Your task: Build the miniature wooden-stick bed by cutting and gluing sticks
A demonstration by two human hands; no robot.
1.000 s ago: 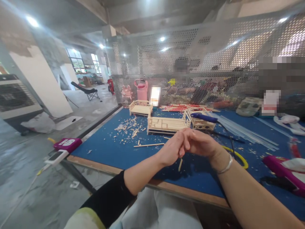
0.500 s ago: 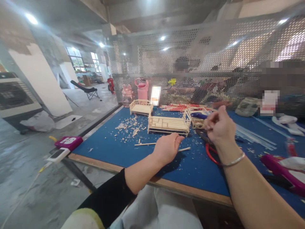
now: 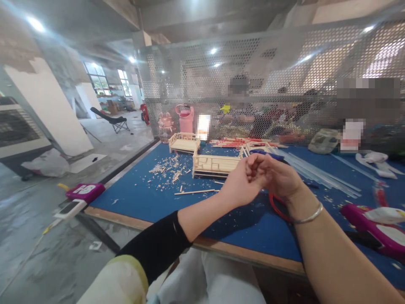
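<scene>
Blue table (image 3: pixel 152 198), both hands together above it. Left hand (image 3: pixel 238 185) and right hand (image 3: pixel 280 175): fingers curled in, close against each other; can't tell if they hold anything, inner side hidden. Wooden model bench (image 3: pixel 211 164) upright on the table just beyond the left hand, which overlaps its right end in view. Second bench (image 3: pixel 184 144) farther back, left. Loose stick (image 3: pixel 194 192) nearer, wood chips (image 3: pixel 172 169) behind it. Red handle (image 3: pixel 276 206) by right wrist. Clear strips (image 3: pixel 319 173) off right.
</scene>
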